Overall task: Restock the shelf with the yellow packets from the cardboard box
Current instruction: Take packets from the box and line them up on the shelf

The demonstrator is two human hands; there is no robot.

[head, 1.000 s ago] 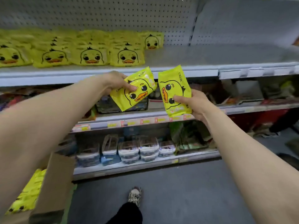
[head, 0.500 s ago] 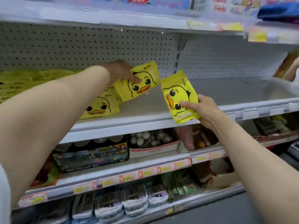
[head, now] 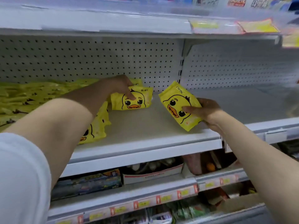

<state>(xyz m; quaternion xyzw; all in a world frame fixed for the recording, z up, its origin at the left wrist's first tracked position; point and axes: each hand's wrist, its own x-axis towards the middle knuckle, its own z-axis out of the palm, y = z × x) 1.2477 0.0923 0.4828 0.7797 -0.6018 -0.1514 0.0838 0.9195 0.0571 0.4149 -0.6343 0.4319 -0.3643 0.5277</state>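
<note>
Gripping a yellow packet (head: 137, 101) by its upper left corner, the left hand (head: 120, 85) is reaching to the back of the shelf (head: 145, 126); its thumb is pressing on the printed duck face, while the other fingers are hiding behind the packet; the packet is standing nearly upright, face forward, with its lower edge seemingly on the shelf, just in front of the pegboard (head: 97, 59) and leaning on more packets behind it. The right hand (head: 205, 110) is holding a second yellow packet (head: 178, 105) by its right side, thumb lying across the duck print; this one is tilting, top corner pointing up and left, lower corner hanging close to the shelf's front edge; whether it is touching the shelf I cannot tell. The two packets are sitting apart, with bare shelf between them. A row of yellow packets (head: 32, 97) is filling the left part of the shelf; front packets (head: 95, 126) are peeking out beneath the left forearm. A white sleeve (head: 21, 175) is showing at lower left; a lower shelf (head: 145, 188) below is carrying other goods behind price strips (head: 161, 199).
</note>
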